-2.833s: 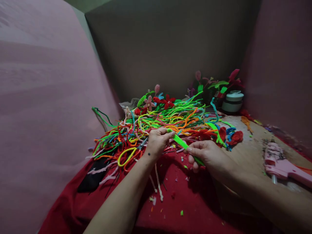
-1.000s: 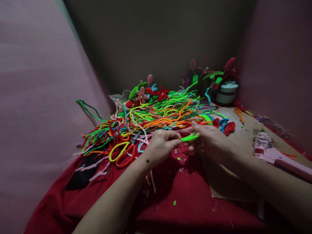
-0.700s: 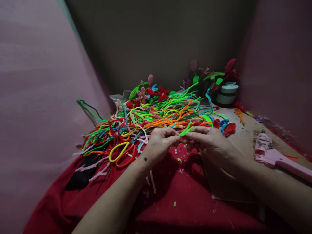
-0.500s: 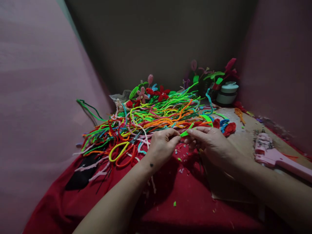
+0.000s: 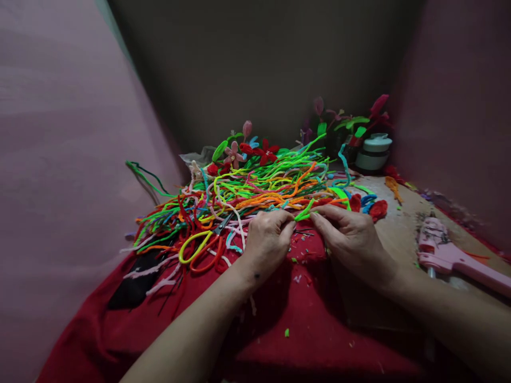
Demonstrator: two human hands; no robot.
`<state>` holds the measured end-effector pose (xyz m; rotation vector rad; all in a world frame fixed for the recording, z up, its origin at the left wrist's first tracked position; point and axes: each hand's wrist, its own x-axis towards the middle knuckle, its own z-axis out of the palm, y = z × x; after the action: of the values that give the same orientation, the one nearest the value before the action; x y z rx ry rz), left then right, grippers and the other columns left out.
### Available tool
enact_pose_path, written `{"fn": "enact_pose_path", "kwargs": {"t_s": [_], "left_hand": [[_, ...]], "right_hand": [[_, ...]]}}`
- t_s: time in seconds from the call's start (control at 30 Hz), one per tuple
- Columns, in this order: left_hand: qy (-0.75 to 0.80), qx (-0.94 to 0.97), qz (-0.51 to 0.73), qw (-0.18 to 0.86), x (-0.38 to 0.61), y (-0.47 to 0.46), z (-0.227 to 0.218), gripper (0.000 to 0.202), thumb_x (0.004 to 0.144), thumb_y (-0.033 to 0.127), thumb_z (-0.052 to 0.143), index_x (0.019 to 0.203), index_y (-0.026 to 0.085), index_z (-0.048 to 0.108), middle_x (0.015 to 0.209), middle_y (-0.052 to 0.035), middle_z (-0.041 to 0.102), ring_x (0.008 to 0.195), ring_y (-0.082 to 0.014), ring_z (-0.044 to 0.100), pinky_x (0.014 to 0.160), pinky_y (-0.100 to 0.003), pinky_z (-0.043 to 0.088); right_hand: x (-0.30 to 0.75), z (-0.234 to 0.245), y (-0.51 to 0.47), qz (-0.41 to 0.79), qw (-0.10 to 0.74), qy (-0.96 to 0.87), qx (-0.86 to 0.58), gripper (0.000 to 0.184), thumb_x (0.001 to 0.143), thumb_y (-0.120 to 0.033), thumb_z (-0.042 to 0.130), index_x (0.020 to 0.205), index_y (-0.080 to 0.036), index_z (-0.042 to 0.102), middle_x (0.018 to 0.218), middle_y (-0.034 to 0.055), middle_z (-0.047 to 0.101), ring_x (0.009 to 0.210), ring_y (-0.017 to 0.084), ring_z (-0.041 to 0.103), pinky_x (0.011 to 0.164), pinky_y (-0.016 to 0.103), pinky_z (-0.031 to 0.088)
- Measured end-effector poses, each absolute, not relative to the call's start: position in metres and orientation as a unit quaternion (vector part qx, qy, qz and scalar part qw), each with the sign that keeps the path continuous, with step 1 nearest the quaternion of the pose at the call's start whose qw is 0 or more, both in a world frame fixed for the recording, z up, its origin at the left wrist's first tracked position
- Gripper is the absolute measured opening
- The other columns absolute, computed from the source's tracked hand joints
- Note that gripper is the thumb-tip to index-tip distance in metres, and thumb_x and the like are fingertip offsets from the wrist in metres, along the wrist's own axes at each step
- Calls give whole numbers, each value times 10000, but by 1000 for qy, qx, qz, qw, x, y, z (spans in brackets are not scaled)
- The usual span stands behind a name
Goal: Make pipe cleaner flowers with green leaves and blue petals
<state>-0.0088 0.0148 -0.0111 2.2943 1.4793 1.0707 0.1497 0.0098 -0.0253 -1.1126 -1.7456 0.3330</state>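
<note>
The lower ends of the green strips (image 5: 305,211) vanish into the fingertips, so their count cannot be told; the left hand (image 5: 266,239) hides its own curled fingers and palm, and the right hand (image 5: 353,239) likewise shows mostly its back; the left forearm (image 5: 203,324) is cut off by the bottom edge, the right forearm (image 5: 447,311) by the right edge; the glue gun (image 5: 449,258) loses its handle's end at that same edge; pink strips cover part of a black item (image 5: 130,292), too dark to identify; the flowers (image 5: 351,122) beside the jar (image 5: 372,158) blur into shadow; the scraps (image 5: 297,278) on the red cloth (image 5: 279,340) are too small to tell; the cloth runs out below.
</note>
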Motion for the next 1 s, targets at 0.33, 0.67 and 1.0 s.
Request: {"fn": "enact_pose_path", "kwargs": {"t_s": [0.33, 0.67, 1.0], "left_hand": [[448, 842, 299, 32, -13, 19, -18, 184, 801, 146, 502, 680, 174, 637, 670, -3, 665, 627, -121, 561, 663, -259, 372], [308, 842, 442, 18, -10, 9, -6, 122, 817, 126, 493, 747, 167, 585, 669, -18, 620, 646, -121, 530, 689, -281, 389], [472, 721, 494, 120, -7, 11, -9, 110, 782, 163, 545, 710, 184, 626, 668, 6, 647, 653, -128, 562, 682, -263, 407]], "right_hand": [[150, -19, 11, -41, 455, -827, -329, 190, 814, -156, 512, 743, -149, 688, 713, 81, 628, 712, 181, 515, 671, 314, 408], [157, -16, 35, 709, 423, -424, -372, 140, 563, -195, 689, 603, -139, 567, 497, -39, 502, 384, 31, 333, 384, 179, 193], [143, -22, 3, 159, 544, -735, -372, 135, 793, -194, 550, 714, -138, 644, 614, 32, 607, 550, 121, 521, 547, 245, 396]]}}
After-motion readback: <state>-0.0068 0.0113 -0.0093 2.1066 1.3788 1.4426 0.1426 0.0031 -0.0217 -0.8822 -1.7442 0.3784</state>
